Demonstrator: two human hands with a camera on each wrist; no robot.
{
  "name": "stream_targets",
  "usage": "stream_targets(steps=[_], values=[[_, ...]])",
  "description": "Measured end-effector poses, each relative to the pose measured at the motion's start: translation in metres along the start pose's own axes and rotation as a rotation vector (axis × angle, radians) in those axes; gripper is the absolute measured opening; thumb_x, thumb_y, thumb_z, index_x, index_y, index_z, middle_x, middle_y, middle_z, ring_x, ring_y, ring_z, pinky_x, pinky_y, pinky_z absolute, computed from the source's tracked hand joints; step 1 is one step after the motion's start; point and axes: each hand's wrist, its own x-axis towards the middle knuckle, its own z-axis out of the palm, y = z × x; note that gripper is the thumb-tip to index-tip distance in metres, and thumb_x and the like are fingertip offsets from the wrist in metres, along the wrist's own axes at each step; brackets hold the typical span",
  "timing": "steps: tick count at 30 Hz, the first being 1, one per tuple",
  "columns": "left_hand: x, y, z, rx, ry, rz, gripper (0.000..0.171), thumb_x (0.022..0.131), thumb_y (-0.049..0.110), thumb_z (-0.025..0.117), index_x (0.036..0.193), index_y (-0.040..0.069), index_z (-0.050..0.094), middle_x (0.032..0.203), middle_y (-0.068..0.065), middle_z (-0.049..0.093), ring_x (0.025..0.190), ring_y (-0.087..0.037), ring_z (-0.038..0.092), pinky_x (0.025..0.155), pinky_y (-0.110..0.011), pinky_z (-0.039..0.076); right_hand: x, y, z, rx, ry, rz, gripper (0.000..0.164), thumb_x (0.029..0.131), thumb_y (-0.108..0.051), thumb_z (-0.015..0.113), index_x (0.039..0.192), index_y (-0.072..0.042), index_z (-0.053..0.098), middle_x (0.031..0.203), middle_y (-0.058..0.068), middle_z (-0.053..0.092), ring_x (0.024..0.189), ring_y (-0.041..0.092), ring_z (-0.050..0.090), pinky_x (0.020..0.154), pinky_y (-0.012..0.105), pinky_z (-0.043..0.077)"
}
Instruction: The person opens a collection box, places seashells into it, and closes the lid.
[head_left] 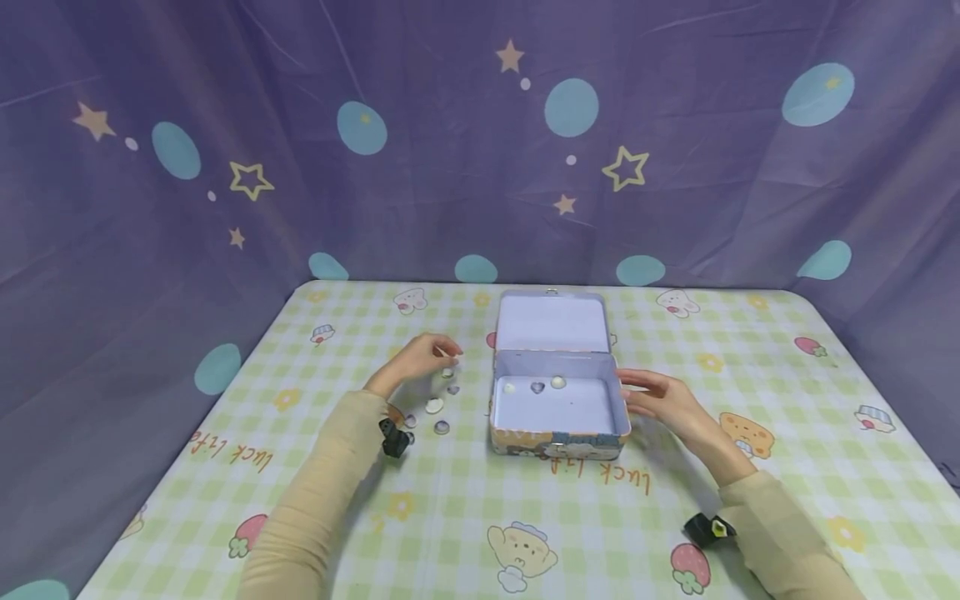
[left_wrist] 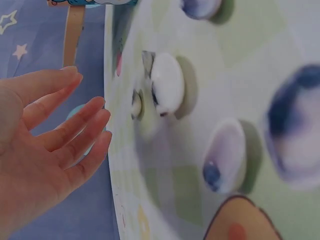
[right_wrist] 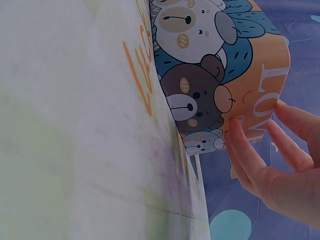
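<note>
A tin box (head_left: 558, 408) with its lid (head_left: 552, 323) tipped back stands on the table, three small seashells (head_left: 558, 382) on its floor. My right hand (head_left: 667, 404) is at the box's right side; in the right wrist view its fingers (right_wrist: 245, 145) rest against the orange wall, near the rim. Left of the box, my left hand (head_left: 420, 357) hovers by the far end of a scatter of several seashells (head_left: 435, 406). Its fingers are spread and loosely bent, with nothing between them in the left wrist view, where a white shell (left_wrist: 168, 84) lies beyond the fingertips.
A checked tablecloth (head_left: 420, 533) with cartoon prints covers the table. Behind it hangs a purple curtain (head_left: 465, 167) with stars and dots. Black wrist cameras (head_left: 395, 439) are strapped at both forearms, low over the cloth.
</note>
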Motion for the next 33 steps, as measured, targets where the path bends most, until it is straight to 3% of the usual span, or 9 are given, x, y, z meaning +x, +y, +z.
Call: stream_targets(steps=[15,24,27,29,31,33], values=[[0.001,-0.007,0.001,0.061,-0.057,-0.024,0.019,0.082,0.003,0.055,0.100,-0.003,0.061,0.094,-0.016,0.061,0.087,-0.027,0.056,0.077,-0.037,0.045,0.002,0.003,-0.001,-0.008,-0.005,-0.010,0.055,0.085,-0.021,0.059,0.130,0.003,0.039,0.130,0.025,0.039,0.109,0.028,0.050,0.082,0.025,0.046],[0.002,-0.011,0.004,0.086,-0.072,-0.043,0.017,0.081,0.002,0.058,0.097,-0.003,0.062,0.093,-0.016,0.060,0.087,-0.027,0.055,0.077,-0.037,0.045,0.002,0.004,-0.001,0.003,-0.008,-0.014,0.055,0.085,-0.021,0.060,0.130,0.003,0.040,0.130,0.025,0.039,0.108,0.025,0.051,0.082,0.025,0.046],[0.004,-0.020,0.006,0.088,-0.080,-0.008,0.017,0.081,0.006,0.059,0.098,0.001,0.063,0.093,-0.013,0.061,0.086,-0.025,0.055,0.076,-0.037,0.044,0.002,0.004,-0.001,0.007,-0.012,-0.016,0.054,0.085,-0.020,0.060,0.129,0.004,0.040,0.130,0.025,0.039,0.107,0.024,0.052,0.082,0.026,0.046],[0.019,-0.055,0.014,0.063,-0.069,0.078,0.016,0.081,0.016,0.062,0.095,0.008,0.065,0.088,-0.007,0.061,0.079,-0.019,0.055,0.069,-0.031,0.044,0.002,0.003,-0.001,0.010,-0.014,-0.016,0.054,0.085,-0.019,0.060,0.129,0.004,0.040,0.130,0.025,0.039,0.106,0.022,0.053,0.082,0.026,0.046],[0.028,-0.075,0.019,0.063,-0.083,0.092,0.018,0.080,0.022,0.065,0.095,0.011,0.065,0.085,-0.005,0.061,0.076,-0.017,0.055,0.066,-0.029,0.044,0.002,0.003,-0.001,0.011,-0.013,-0.015,0.054,0.085,-0.019,0.060,0.129,0.004,0.040,0.130,0.025,0.039,0.105,0.021,0.054,0.082,0.026,0.046],[0.031,-0.077,0.019,0.074,-0.087,0.078,0.019,0.079,0.021,0.065,0.094,0.009,0.065,0.084,-0.006,0.061,0.074,-0.017,0.054,0.065,-0.029,0.044,0.002,0.003,-0.001,0.012,-0.011,-0.013,0.054,0.084,-0.019,0.060,0.129,0.004,0.040,0.130,0.025,0.039,0.104,0.019,0.054,0.082,0.026,0.046]])
